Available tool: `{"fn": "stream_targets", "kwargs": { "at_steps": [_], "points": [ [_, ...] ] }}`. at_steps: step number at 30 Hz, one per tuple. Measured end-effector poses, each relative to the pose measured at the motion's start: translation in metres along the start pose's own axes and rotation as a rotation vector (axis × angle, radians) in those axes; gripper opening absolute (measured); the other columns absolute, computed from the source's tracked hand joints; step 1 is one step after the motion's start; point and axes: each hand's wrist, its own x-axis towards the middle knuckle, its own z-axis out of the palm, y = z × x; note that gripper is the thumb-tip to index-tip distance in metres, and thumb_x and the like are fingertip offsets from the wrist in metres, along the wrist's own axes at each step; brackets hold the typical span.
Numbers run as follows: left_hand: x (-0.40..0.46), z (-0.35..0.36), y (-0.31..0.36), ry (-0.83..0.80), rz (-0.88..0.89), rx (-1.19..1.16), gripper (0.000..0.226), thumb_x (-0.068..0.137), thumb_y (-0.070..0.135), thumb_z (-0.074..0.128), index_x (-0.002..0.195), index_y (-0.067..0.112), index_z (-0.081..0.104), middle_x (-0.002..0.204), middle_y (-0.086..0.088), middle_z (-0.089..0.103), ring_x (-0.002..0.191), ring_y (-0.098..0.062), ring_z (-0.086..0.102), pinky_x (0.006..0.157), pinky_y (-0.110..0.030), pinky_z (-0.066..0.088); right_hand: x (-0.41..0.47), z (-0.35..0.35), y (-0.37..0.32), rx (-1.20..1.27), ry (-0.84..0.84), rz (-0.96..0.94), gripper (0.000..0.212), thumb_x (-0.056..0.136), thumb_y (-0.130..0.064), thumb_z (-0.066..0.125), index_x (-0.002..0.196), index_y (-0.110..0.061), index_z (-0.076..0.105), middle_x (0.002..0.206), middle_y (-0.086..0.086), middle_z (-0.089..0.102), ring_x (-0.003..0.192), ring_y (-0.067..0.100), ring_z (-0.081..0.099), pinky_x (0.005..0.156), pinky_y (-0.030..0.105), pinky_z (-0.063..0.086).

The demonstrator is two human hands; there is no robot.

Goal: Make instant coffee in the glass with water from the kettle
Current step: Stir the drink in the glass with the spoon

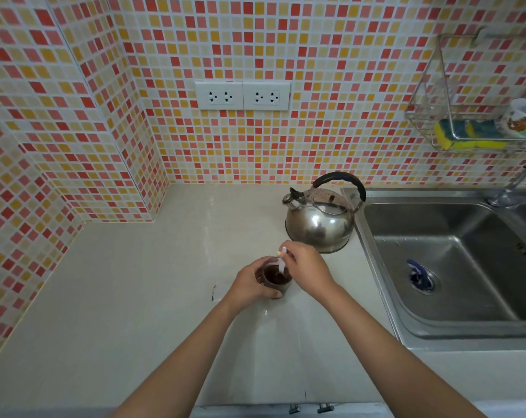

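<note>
Pale beige countertop (135,297) set in a corner of red, orange and cream mosaic tile wall (331,55), with two white double sockets (242,95) and one steel sink (454,267) along its right edge. One clear glass of dark coffee (276,278) stands mid-counter, wrapped by the left hand (249,286); the right hand (307,267) pinches one white stirrer (282,262) dipped in it. One domed steel kettle with black handle (322,218) sits just behind, beside the sink; broad open counter lies left.

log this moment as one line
stage: stirring | left hand: holds glass | right hand: holds stirrer | kettle: on counter
</note>
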Motion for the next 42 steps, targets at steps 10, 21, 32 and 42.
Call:
{"fn": "stream_targets", "kwargs": {
  "at_steps": [10, 21, 32, 42],
  "points": [
    [0.001, 0.001, 0.000, 0.007, 0.000, 0.003, 0.076, 0.053, -0.007, 0.084, 0.122, 0.017, 0.064, 0.114, -0.003, 0.072, 0.106, -0.017, 0.067, 0.093, -0.026, 0.053, -0.002, 0.000, 0.004, 0.088, -0.003, 0.059, 0.016, 0.092, -0.015, 0.052, 0.081, -0.009, 0.061, 0.070, 0.007, 0.060, 0.067, 0.021, 0.054, 0.062, 0.034, 0.044],
    [0.001, 0.001, -0.001, 0.006, -0.005, 0.014, 0.074, 0.053, -0.006, 0.084, 0.119, 0.021, 0.066, 0.107, 0.000, 0.074, 0.100, -0.015, 0.068, 0.088, -0.023, 0.054, -0.005, 0.002, 0.000, 0.136, -0.054, 0.043, 0.014, 0.091, -0.015, 0.054, 0.082, -0.009, 0.064, 0.067, 0.011, 0.059, 0.066, 0.027, 0.054, 0.062, 0.035, 0.045],
    [0.002, 0.001, -0.003, 0.006, -0.002, 0.014, 0.074, 0.055, -0.006, 0.084, 0.122, 0.017, 0.064, 0.111, -0.003, 0.073, 0.105, -0.019, 0.067, 0.094, -0.030, 0.053, -0.005, 0.002, -0.004, 0.077, -0.019, 0.024, 0.013, 0.090, -0.015, 0.053, 0.085, -0.012, 0.065, 0.067, -0.002, 0.054, 0.069, 0.021, 0.053, 0.063, 0.033, 0.044],
    [0.002, 0.001, -0.003, -0.002, 0.008, 0.007, 0.075, 0.052, -0.004, 0.084, 0.120, 0.020, 0.066, 0.111, -0.003, 0.073, 0.108, -0.021, 0.067, 0.096, -0.032, 0.053, -0.004, -0.001, -0.001, 0.037, -0.001, 0.038, 0.014, 0.091, -0.017, 0.053, 0.087, -0.012, 0.065, 0.071, -0.001, 0.057, 0.073, 0.023, 0.057, 0.065, 0.035, 0.047]
  ]
}}
